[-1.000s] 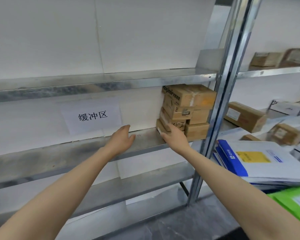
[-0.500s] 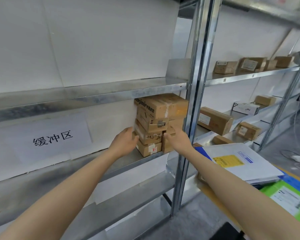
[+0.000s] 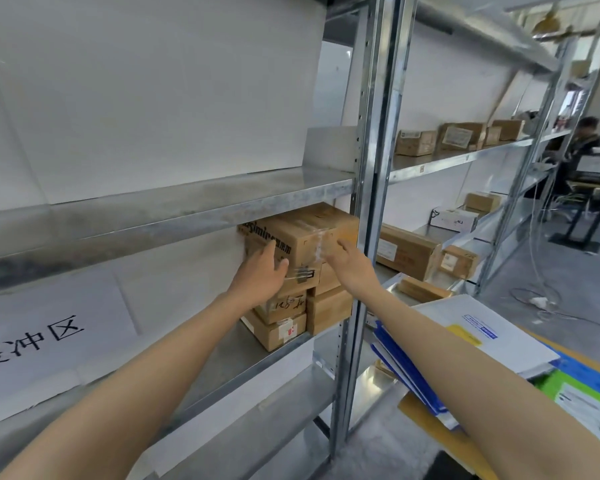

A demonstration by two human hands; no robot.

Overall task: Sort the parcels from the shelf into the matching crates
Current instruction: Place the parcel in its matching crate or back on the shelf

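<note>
Steel shelf point(image 3: 229, 358), white wall point(image 3: 153, 98) behind: my left hand point(image 3: 260, 277) and right hand point(image 3: 350, 263) have risen up the stack point(image 3: 326, 310), straight fingers point(image 3: 268, 252) now pressing the top carton point(image 3: 302, 233) from both sides.

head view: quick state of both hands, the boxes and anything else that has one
top box: taped shut, resting on lower boxes
lower boxes: closed, stacked on shelf
left hand: open, fingers flat on top box
right hand: open, fingertips on top box
mailers: piled flat
</note>
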